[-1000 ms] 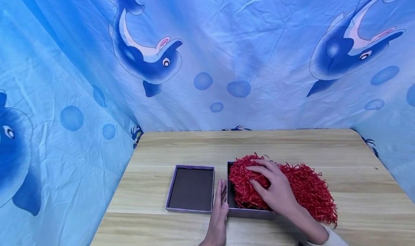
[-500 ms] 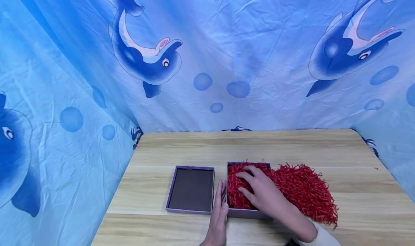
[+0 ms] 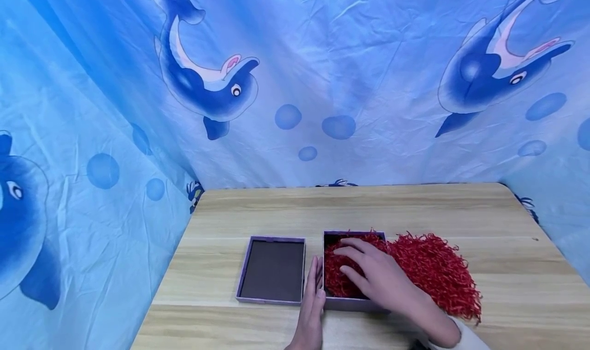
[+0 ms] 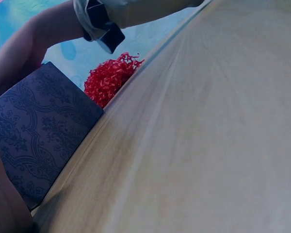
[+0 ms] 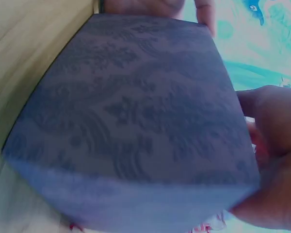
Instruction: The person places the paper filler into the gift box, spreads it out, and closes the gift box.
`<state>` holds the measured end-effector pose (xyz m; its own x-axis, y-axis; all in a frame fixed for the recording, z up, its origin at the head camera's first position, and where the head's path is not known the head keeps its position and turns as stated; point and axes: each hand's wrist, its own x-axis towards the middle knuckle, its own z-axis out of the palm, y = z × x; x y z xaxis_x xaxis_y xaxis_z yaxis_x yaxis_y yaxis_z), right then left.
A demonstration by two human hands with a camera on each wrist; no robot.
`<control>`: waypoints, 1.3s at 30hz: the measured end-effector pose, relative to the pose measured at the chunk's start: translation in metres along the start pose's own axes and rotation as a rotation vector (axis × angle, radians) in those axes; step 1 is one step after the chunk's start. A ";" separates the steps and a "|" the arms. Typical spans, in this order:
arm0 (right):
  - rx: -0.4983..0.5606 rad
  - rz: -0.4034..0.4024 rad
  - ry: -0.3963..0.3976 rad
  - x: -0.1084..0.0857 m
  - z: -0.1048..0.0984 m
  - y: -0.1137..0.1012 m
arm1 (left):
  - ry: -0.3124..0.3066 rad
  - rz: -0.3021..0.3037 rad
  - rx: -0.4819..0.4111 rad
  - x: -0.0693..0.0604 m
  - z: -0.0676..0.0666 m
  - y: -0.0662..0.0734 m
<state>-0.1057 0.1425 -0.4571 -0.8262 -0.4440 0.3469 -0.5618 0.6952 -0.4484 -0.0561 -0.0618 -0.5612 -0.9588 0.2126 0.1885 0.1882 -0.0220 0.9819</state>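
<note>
A dark box with purple edges (image 3: 354, 303) stands on the table with red shredded paper (image 3: 338, 273) inside. My right hand (image 3: 382, 275) rests over that paper, fingers spread and slightly bent, fingertips among the strands. Against the box's left wall lies my left hand (image 3: 312, 309), its fingers straight. The left wrist view shows the box's patterned side (image 4: 43, 131) with the right forearm above it. In the right wrist view the patterned wall (image 5: 131, 102) fills the middle, and part of my right hand (image 5: 276, 145) reaches over its edge.
A shallow, dark, purple-rimmed lid or tray (image 3: 272, 270) lies left of the left hand. A heap of loose red shredded paper (image 3: 438, 273) sits against the box's right side. A blue curtain with dolphins (image 3: 341, 83) hangs behind the wooden table (image 3: 221, 329).
The right hand has moved left and down with a clump of red paper, which now lies lower inside the box. The left hand has stayed at the box's side.
</note>
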 end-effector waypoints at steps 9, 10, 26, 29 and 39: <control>0.274 0.226 0.436 -0.021 -0.009 0.029 | -0.008 -0.001 -0.002 0.000 0.001 0.002; 0.322 0.279 0.438 -0.024 -0.008 0.033 | -0.010 -0.003 -0.003 0.000 0.001 0.003; 0.882 0.293 0.494 -0.037 -0.014 0.027 | -0.009 -0.047 -0.021 0.000 -0.001 0.002; 0.885 0.246 0.480 -0.033 -0.018 0.016 | -0.006 -0.041 -0.017 0.000 -0.001 0.002; 0.782 0.565 -0.019 -0.007 -0.021 -0.019 | -0.004 -0.006 -0.029 0.001 -0.001 0.006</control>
<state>-0.0881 0.1449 -0.4338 -0.9800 -0.1731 -0.0981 0.0549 0.2387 -0.9695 -0.0565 -0.0623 -0.5549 -0.9590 0.2164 0.1829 0.1763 -0.0493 0.9831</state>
